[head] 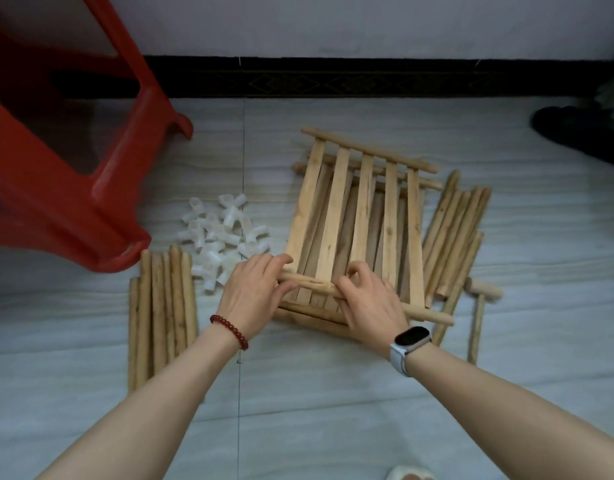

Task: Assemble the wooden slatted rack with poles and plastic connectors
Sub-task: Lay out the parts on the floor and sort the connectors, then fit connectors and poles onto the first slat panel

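A wooden slatted panel (362, 209) lies on top of a second slatted panel (316, 318) on the floor, its slats running away from me between two round rails. My left hand (253, 292) grips the left end of the top panel's near rail (427, 315). My right hand (371, 299) grips the same rail near its middle, fingers curled over it. A bundle of wooden poles (162, 313) lies left of my hands. A heap of translucent white plastic connectors (224, 233) sits beyond it. More poles (454, 233) lie right of the panels.
A red plastic stool (66, 161) lies tipped at the upper left. A small wooden mallet (478, 306) rests right of the panels. A dark slipper (575, 129) sits at the far right near the black skirting. A foot in a white slipper (407, 474) shows at the bottom edge.
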A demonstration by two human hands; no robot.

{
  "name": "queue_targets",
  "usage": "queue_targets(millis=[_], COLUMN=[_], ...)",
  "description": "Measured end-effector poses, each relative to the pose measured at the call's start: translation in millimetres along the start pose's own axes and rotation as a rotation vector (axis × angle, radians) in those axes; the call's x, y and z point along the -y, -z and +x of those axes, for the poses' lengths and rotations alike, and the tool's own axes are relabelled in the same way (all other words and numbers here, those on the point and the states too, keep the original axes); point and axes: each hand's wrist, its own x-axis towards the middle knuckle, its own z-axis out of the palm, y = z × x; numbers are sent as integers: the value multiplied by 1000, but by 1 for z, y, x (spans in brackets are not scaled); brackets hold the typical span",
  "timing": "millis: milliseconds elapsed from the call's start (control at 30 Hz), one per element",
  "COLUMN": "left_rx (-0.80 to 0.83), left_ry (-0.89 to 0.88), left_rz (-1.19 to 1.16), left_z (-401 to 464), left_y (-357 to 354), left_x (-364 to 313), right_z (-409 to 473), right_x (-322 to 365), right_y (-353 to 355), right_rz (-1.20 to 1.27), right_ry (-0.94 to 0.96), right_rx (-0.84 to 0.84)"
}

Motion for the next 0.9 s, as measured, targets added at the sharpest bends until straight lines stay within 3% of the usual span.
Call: queue_targets(millis=[67,167,200,267,333,433,767,900], left_rx=[-49,-156,-162,-11,228,428,396,336], left_ry=[57,388,491,588,508,373,355,435], left_rz=[-114,-334,-291,-37,166,190,324,212], left_z=[0,-2,-3,-4,-3,2,1,-23], left_y=[4,6,5,2,-1,-16,-47,-45], left_x=[-5,4,13,35,52,64,52,51], right_z=[-4,-10,-12,-17,-20,-20,-18,-20], right_x=[1,-2,-2,-5,-4,1,-4,-5], right_y=[5,10,11,10,6,-3,1,13], right_rz=[-7,-34,-38,-47,-56,-59,-110,-113], right_ry=[-47,-50,-52,-57,-61,-70,-165,-168], right_rx=[21,34,34,45,72,98,64,27])
